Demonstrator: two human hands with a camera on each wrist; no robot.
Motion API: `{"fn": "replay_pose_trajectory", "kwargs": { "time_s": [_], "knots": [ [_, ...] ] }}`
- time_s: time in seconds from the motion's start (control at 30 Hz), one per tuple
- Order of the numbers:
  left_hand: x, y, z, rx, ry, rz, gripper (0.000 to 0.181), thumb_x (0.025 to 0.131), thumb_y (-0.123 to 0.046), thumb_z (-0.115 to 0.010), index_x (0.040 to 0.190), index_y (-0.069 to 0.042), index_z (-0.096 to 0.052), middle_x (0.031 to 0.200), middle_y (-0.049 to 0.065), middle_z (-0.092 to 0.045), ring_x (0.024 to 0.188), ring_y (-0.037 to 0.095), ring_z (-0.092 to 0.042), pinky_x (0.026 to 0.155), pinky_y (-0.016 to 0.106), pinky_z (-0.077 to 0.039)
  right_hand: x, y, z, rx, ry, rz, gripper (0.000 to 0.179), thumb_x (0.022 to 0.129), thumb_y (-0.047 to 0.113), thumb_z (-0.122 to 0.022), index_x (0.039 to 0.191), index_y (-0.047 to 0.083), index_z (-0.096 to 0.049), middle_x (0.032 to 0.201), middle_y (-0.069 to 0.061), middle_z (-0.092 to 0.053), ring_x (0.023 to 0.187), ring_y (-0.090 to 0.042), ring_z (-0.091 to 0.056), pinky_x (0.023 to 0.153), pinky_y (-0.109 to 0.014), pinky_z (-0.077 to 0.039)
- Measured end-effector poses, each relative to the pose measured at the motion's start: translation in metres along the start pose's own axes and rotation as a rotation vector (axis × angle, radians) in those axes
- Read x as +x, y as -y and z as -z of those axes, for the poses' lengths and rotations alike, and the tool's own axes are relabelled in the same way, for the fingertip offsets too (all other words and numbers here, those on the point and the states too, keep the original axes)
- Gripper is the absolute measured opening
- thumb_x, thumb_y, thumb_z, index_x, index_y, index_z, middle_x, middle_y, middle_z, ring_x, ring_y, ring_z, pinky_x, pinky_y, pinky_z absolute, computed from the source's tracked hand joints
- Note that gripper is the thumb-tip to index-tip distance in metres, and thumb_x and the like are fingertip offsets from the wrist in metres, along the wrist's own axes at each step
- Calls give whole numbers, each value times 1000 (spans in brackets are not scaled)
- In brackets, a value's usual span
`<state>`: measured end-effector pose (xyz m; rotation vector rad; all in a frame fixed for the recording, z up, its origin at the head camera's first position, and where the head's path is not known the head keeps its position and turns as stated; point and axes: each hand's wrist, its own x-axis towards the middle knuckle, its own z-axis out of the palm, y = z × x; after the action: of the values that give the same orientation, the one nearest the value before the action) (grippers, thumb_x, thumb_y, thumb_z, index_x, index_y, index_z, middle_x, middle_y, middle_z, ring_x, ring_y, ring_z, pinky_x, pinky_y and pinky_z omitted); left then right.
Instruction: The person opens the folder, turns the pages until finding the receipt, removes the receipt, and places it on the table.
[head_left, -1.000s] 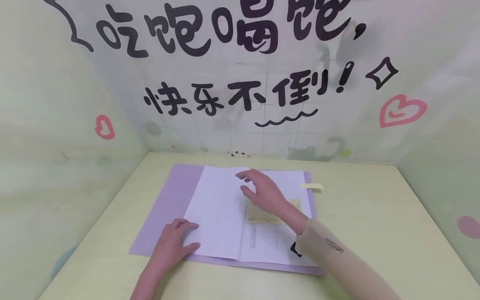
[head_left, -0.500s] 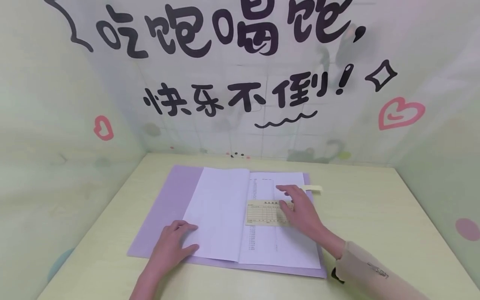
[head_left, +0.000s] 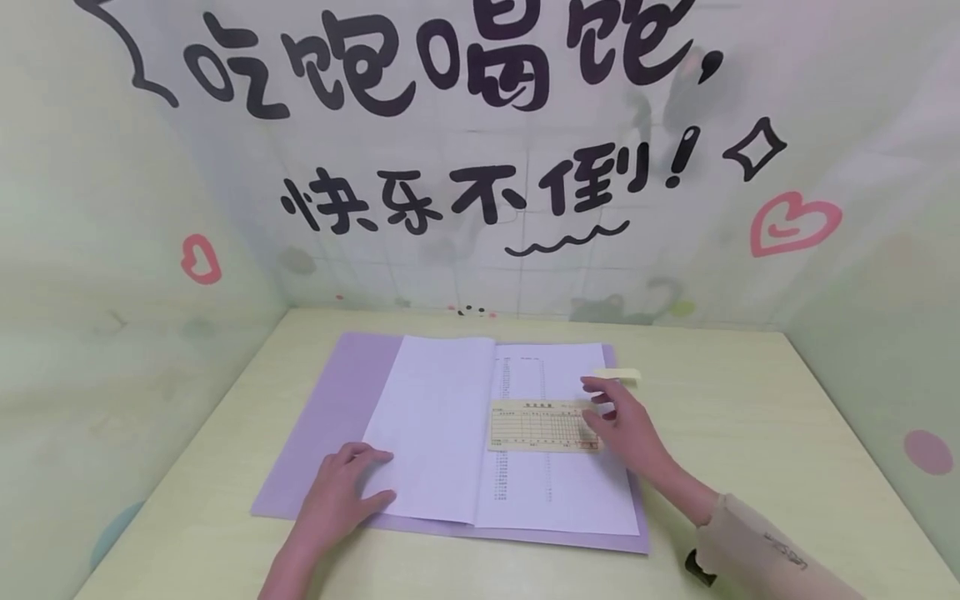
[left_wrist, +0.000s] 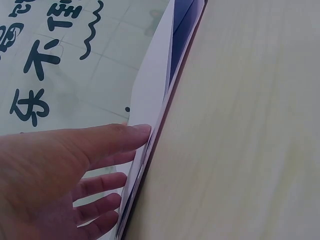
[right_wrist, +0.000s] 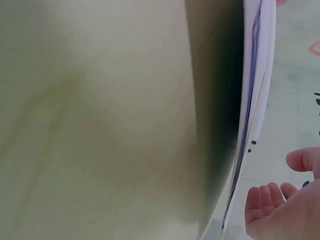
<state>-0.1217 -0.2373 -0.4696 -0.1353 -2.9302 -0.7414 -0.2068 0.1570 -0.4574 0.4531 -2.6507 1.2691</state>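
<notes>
A purple folder (head_left: 341,392) lies spread on the table, with a blank white page (head_left: 435,433) on its left side. Its right-hand page (head_left: 585,504) bears a printed list, and a yellowish printed slip (head_left: 528,427) rests across that page. My left hand (head_left: 337,493) rests at the lower left of the blank page, thumb and fingers spread. In the left wrist view, the thumb (left_wrist: 132,131) lies over the sheet's edge. My right hand (head_left: 632,435) is over the slip's right end, fingers slightly bent; whether it touches the slip cannot be told.
A pale yellow paper tab (head_left: 626,375) sticks out past the folder's right edge. Behind the light wooden table (head_left: 735,408) hangs a sheet (head_left: 480,275) with large black lettering, and similar sheets stand at both sides.
My right hand has moved right from above the middle of the folder to the slip's right end, uncovering the slip. My left hand has stayed on the blank page.
</notes>
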Motion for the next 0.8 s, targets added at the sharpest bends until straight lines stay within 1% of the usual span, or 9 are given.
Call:
{"fn": "replay_pose_trajectory", "kwargs": {
  "time_s": [0.1,0.27,0.5,0.8],
  "knots": [
    [0,-1,0,-3,-3,-3,45,72,-27,-79,114,-19,-65,121,9,-56,111,36,-49,93,51,-45,0,-4,3,22,35,-45,50,85,6,-64,132,11,-48,127,-11,-56,105,-25,-57,80,-31,-52],
    [0,-1,0,-3,-13,-13,45,72,-27,-79,114,-18,-65,120,9,-56,109,36,-50,92,51,-45,3,-11,8,31,88,-112,51,83,8,-67,131,11,-49,127,-12,-55,101,-22,-57,83,-33,-50],
    [1,0,-1,-3,-21,-17,45,71,-26,-79,113,-19,-65,120,8,-56,109,34,-50,93,51,-44,9,-23,11,55,170,-145,52,82,8,-68,130,7,-49,126,-17,-53,96,-22,-56,79,-27,-49],
    [0,-1,-1,-8,-11,-3,45,72,-26,-79,114,-19,-65,121,8,-56,110,35,-49,93,51,-44,15,-33,11,40,244,-196,51,80,11,-71,127,7,-54,119,-14,-56,94,-20,-56,78,-27,-47]
  ]
}}
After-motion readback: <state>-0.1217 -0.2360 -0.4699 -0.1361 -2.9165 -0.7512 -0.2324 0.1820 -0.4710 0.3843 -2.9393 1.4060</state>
